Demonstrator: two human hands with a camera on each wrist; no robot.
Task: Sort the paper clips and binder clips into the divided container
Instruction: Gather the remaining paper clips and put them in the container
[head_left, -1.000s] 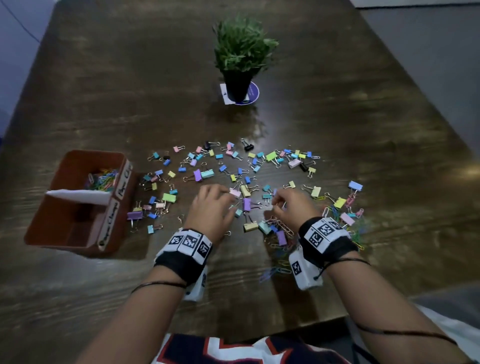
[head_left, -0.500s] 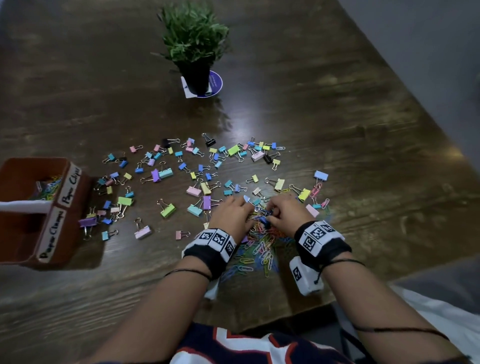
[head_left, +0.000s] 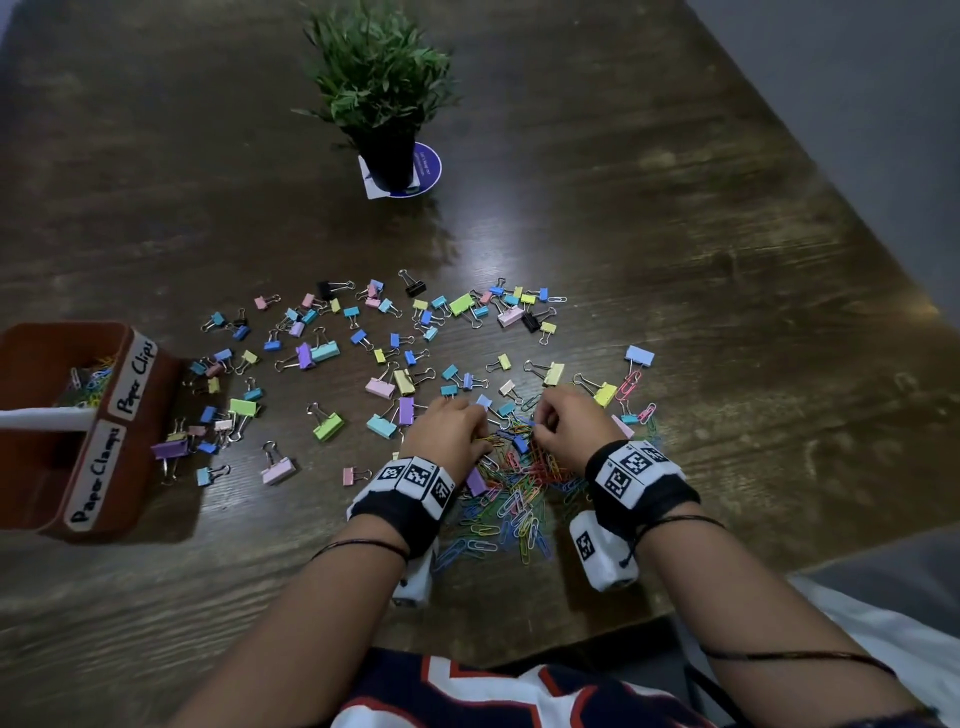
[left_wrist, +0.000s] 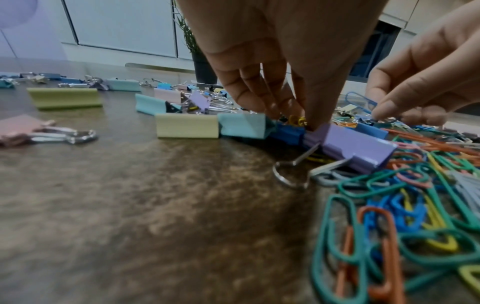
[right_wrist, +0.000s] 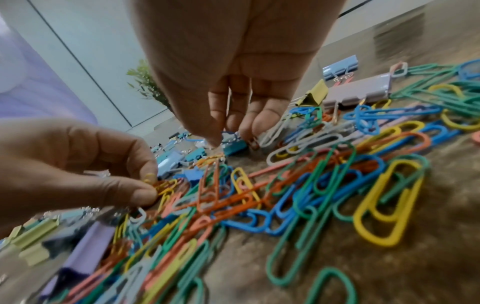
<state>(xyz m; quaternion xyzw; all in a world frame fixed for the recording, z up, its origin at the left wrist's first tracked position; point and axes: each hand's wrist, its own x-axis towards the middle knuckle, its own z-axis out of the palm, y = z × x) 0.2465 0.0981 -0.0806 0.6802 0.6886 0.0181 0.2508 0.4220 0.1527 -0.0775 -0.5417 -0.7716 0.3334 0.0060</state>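
Observation:
Many coloured paper clips (head_left: 514, 499) lie heaped near the table's front edge, and pastel binder clips (head_left: 327, 423) are scattered behind and to the left. My left hand (head_left: 485, 439) reaches down at the heap's far edge and pinches a few yellow and orange paper clips (left_wrist: 298, 120) beside a purple binder clip (left_wrist: 355, 148). My right hand (head_left: 537, 423) is close beside it, thumb and fingers pinching a blue paper clip (right_wrist: 230, 133). The brown divided container (head_left: 31, 519) stands at the left; paper clips (head_left: 88, 382) lie in its far compartment.
A potted plant (head_left: 379, 88) stands on a round coaster at the back middle. White labels on the container wall read "Paper Clips" (head_left: 136, 376) and "Paper Clamps" (head_left: 98, 473). Binder clips crowd against the container's right side. The table's right edge runs diagonally.
My left hand has moved right, from the binder clips to the paper-clip heap beside my right hand. Both hands have stayed there, working at the clips, for the last half second.

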